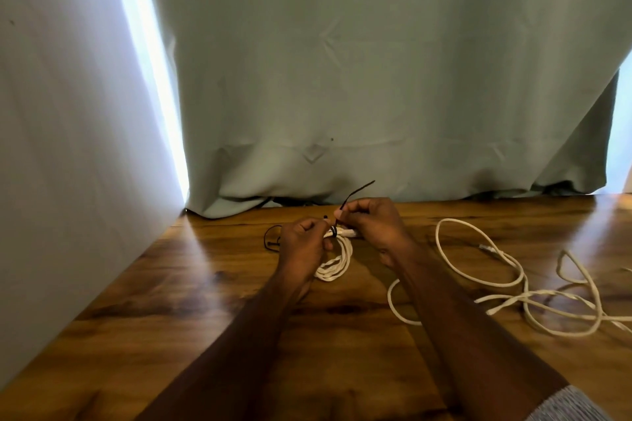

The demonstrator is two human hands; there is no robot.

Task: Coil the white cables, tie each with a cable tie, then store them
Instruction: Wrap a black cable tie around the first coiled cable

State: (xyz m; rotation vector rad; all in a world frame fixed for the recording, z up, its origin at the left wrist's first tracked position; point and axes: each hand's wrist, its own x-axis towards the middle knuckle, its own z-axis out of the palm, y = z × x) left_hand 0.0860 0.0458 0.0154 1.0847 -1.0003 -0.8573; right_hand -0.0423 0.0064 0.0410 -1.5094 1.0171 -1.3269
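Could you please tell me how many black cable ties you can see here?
2: one cable tie wrapped round the coiled cable between both hands, its tail pointing up; a second tie lies on the table left of them. Others may be hidden.

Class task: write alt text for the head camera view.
Two hands tie a black cable tie round a coiled white cable above a wooden table; loose white cables sprawl to the right, a green curtain behind.
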